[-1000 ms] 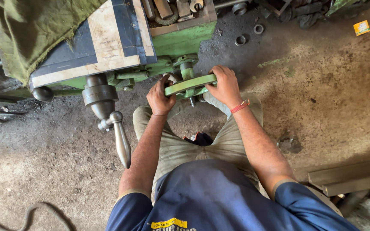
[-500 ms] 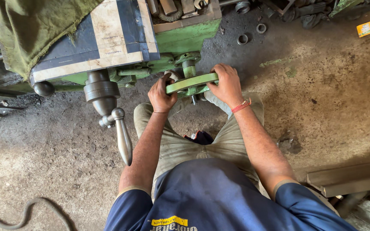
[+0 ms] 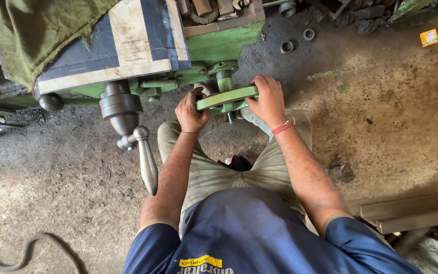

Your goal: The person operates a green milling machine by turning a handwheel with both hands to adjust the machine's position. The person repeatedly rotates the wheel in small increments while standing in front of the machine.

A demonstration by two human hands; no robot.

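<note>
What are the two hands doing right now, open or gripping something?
Left hand: closed on the left edge of the green handwheel.
Right hand: closed over the handwheel's right edge.

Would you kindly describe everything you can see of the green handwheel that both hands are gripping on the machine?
The green round metal handwheel is seen nearly edge-on, as a flat painted disc tilted slightly up to the right. It sits on a short green hub that projects from the green machine body, low, just above the person's knees. The paint looks worn and grimy. The left hand clasps its left rim, and the right hand wraps over its right rim. A small dark stub hangs beneath its middle.
</note>
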